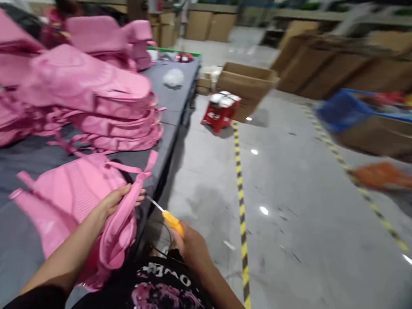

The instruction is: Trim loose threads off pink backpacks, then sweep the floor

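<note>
Foremost, one pink bag (77, 181), soft-sided, with a dimpled panel, on the grey counter (172, 103) close to its edge. Left hand (115, 199): fingers around the bag's padded strap (123, 214). Right hand (193, 250): wrapped about a yellow-handled tool (173, 223), its thin metal shaft aimed at the left hand; whether its tip touches anything cannot be told. Directly beyond, crowding the counter: stacked pink bags (100, 85), rounded, pliable, loose straps trailing. Farther along: a white bundle (173, 78). Floor (204, 173): smooth, glossy, crossed by yellow-and-black tape (241, 208). Upon it: a red stool (218, 120), white-topped, just beside a boxy cardboard carton (246, 78); rightward, blurred, a blue crate (345, 110) and a shapeless orange heap (384, 175).
</note>
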Available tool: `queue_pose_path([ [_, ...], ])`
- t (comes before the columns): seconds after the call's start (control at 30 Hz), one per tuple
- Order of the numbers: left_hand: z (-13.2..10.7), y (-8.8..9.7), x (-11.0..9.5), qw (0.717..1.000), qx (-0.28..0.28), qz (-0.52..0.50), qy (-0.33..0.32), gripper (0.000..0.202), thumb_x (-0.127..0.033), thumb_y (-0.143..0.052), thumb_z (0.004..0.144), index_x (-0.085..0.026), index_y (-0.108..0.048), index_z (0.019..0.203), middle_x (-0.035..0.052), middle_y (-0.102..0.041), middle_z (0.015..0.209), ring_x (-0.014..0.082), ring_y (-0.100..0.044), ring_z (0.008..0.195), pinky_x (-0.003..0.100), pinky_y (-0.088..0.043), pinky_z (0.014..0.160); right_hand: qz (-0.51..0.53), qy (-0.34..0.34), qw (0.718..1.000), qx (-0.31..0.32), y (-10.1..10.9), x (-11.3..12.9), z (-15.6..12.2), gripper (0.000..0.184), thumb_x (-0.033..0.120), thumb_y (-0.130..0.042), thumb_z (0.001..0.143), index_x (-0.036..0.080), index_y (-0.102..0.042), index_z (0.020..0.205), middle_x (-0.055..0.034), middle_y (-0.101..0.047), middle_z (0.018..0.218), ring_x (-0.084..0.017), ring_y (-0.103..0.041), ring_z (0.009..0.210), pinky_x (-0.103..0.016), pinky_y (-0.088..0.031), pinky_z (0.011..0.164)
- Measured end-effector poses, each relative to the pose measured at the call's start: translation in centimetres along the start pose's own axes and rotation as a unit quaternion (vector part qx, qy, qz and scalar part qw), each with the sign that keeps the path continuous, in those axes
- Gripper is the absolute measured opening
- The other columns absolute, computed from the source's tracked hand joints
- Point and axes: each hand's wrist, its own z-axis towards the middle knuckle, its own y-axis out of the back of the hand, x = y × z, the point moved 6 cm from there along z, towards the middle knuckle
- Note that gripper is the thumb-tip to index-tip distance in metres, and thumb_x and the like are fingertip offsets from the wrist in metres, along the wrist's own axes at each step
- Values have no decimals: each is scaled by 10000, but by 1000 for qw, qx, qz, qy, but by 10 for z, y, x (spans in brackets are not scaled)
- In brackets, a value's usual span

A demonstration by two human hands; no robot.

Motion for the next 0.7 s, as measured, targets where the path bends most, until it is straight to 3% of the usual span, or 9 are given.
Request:
queue_pose_path([
  [0.03,-9,15,-2,999,-26,0,-24,431,-280,-473,1016,-40,-485,1374,208,-681,1168,231,-715,911,347,-613,769,-17,18,1000,5,2,-2,5,261,352,-434,1018,194,-610,1127,-112,-740,985,-274,-695,935,-314,-426,746],
  [0.1,-16,25,-3,998,-45,9,-52,436,-253,-437,1019,-5,-473,1376,240,-697,1138,253,-731,888,334,-622,732,-39,56,998,15,5,-4,10,236,337,-434,1016,192,-596,1108,-106,-742,935,-265,-701,887,-300,-398,683],
  [0.33,-20,20,-6,996,-17,-22,-81,382,-227,-369,1025,-35,-533,1311,229,-723,1074,274,-749,868,362,-633,688,-58,127,990,0,12,6,10,266,393,-412,1012,178,-569,1023,-98,-725,817,-271,-695,767,-285,-323,604],
  [0.53,-24,21,-3,995,-23,9,-99,350,-263,-371,1025,-73,-617,1186,193,-718,1140,253,-741,910,369,-625,762,-51,153,987,5,14,5,14,303,433,-375,994,188,-553,984,-104,-710,784,-277,-682,732,-288,-314,595],
  [0.6,-21,17,-8,984,-73,90,-135,382,-269,-345,1030,-76,-632,1190,187,-713,1167,256,-733,945,406,-612,822,-45,156,987,17,14,0,16,315,447,-362,982,193,-548,1007,-102,-708,777,-286,-682,730,-292,-318,597],
  [0.63,-23,18,-14,965,-125,157,-171,386,-267,-358,1025,-69,-641,1198,190,-709,1178,263,-724,979,431,-595,875,-44,150,987,21,13,-4,17,327,459,-350,977,196,-542,1006,-100,-704,767,-291,-681,726,-294,-318,596],
  [0.7,-36,22,-30,889,-258,281,-254,383,-257,-439,998,-52,-630,1259,204,-658,1281,285,-658,1152,468,-503,1044,-47,159,985,46,10,-8,23,342,485,-333,968,204,-528,983,-98,-697,750,-297,-682,725,-297,-320,597],
])
